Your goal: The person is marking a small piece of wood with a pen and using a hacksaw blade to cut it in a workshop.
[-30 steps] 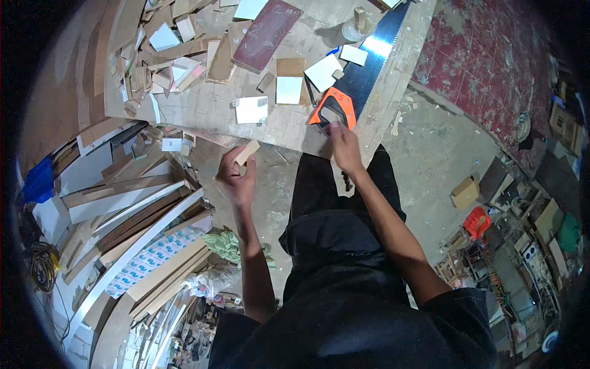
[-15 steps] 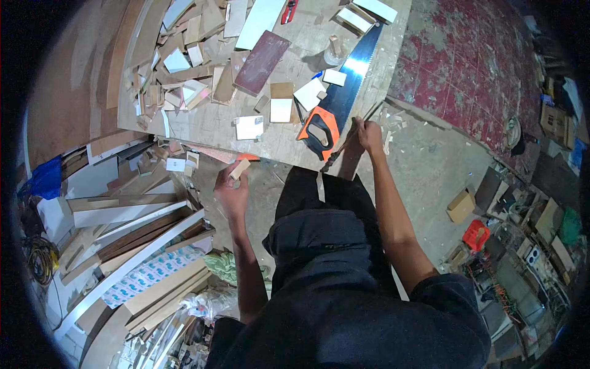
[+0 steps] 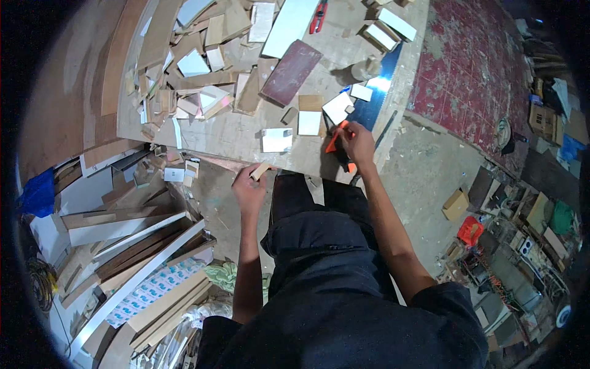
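Note:
My left hand (image 3: 249,187) is closed round a small pale wood block (image 3: 260,170) just below the workbench's near edge. My right hand (image 3: 359,146) grips the orange and black handle (image 3: 340,138) of a handsaw, whose long blade (image 3: 375,101) lies on the workbench (image 3: 227,140) and points away from me. Small white-faced pieces (image 3: 336,107) lie beside the handle and blade. A thin dark strip (image 3: 385,132) lies right of my right hand along the bench edge. A white square piece (image 3: 276,140) sits between my hands, farther in on the bench.
Offcuts (image 3: 196,98), a maroon board (image 3: 291,72), a cup (image 3: 365,67) and red pliers (image 3: 318,17) are on the bench. Stacked boards (image 3: 129,277) fill the lower left. A red crate (image 3: 469,232), cardboard (image 3: 455,205) and junk stand on the concrete floor (image 3: 424,172) at right.
My right hand left the saw handle for the dark strip at the bench edge, then moved back onto the handle. My left hand, still holding the block, has shifted slightly right.

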Demonstrator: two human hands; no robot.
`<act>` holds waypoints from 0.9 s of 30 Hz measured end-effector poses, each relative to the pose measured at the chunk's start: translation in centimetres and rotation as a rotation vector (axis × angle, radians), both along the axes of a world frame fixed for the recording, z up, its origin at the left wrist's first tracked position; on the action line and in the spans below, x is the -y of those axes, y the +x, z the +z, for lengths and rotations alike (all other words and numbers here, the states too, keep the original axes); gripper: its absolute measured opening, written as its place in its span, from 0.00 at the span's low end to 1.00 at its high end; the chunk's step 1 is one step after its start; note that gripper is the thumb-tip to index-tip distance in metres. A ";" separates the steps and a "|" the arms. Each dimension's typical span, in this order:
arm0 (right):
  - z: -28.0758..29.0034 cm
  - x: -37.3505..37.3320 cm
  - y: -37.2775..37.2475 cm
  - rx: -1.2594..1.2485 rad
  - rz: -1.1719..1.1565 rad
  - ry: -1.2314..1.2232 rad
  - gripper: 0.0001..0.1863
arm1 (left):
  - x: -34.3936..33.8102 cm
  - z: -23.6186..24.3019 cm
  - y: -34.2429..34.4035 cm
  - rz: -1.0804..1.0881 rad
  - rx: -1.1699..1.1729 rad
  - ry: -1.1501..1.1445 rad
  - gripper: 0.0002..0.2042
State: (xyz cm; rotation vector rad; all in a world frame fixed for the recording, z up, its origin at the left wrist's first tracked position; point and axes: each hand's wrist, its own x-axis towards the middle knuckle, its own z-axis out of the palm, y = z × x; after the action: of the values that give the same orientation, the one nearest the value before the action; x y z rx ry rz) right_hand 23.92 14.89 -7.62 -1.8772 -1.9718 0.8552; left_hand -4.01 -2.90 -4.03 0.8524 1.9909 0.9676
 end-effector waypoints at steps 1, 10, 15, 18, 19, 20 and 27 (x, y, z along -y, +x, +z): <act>0.4 -0.2 -2.1 0.029 0.039 -0.040 0.16 | -0.3 0.3 -0.2 0.008 -0.001 -0.014 0.14; -4.1 -0.6 -4.2 0.323 0.063 -0.126 0.17 | -5.6 0.2 0.5 -0.259 -0.138 0.004 0.15; -0.5 0.7 -5.2 0.181 -0.128 -0.136 0.16 | -5.3 -1.6 0.3 -0.316 -0.213 0.079 0.17; -0.2 2.6 -3.7 0.035 -0.217 -0.105 0.18 | -5.3 -2.5 0.6 -0.333 -0.190 0.066 0.17; -0.1 3.3 -3.2 -0.037 -0.251 -0.148 0.18 | -5.5 -2.7 0.8 -0.320 -0.163 0.067 0.16; 0.0 4.0 -2.8 -0.111 -0.283 -0.191 0.18 | -5.6 -2.9 0.9 -0.330 -0.167 0.064 0.16; 0.6 6.9 -2.1 -0.273 -0.323 -0.270 0.15 | -5.9 -2.9 1.6 -0.369 -0.247 0.135 0.16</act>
State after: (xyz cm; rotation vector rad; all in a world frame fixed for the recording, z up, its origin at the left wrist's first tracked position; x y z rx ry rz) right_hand 21.86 8.02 -7.01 -2.0185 -1.4023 1.2456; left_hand -2.44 3.00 -6.96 1.4160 1.8865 0.8174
